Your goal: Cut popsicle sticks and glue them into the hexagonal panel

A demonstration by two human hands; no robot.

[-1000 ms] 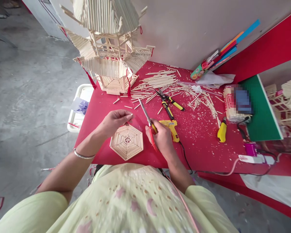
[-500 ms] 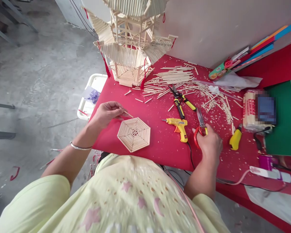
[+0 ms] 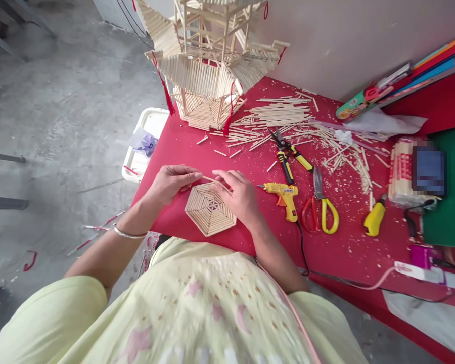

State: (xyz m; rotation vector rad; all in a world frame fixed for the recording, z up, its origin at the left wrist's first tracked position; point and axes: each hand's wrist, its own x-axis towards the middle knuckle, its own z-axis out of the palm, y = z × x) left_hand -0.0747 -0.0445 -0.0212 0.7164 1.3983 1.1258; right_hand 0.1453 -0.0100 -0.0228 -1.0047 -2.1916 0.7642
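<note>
On my feed the biggest change is at the right hand [image 3: 240, 194]: half a second ago it was out to the side with the scissors [image 3: 318, 184], and now it has come back across to the left hand [image 3: 174, 182], leaving the scissors lying on the red tabletop [image 3: 273, 237] between the yellow glue gun [image 3: 287, 197] and the yellow utility knife [image 3: 374, 218]. I take that to mean the cutting tool is out of play for the moment and the work has turned to handling by fingers alone. The left hand keeps its thumb and forefinger closed on one end of a short wooden stick [image 3: 209, 178]. The right hand's thumb and forefinger are slightly parted at the stick's other end; I cannot tell from up here whether they grip it or only stand beside it. The stick runs between the two hands, over or just beyond the far edge of the hexagonal stick panel [image 3: 207, 215], and I can't make out whether the two touch. The panel lies flat near the table's front edge, its far right part covered by the right hand. The black-and-yellow snips [image 3: 285, 164], the loose sticks [image 3: 284, 114] and the stick-built pagoda [image 3: 200, 73] stand farther back, with neither hand touching any of them.
</note>
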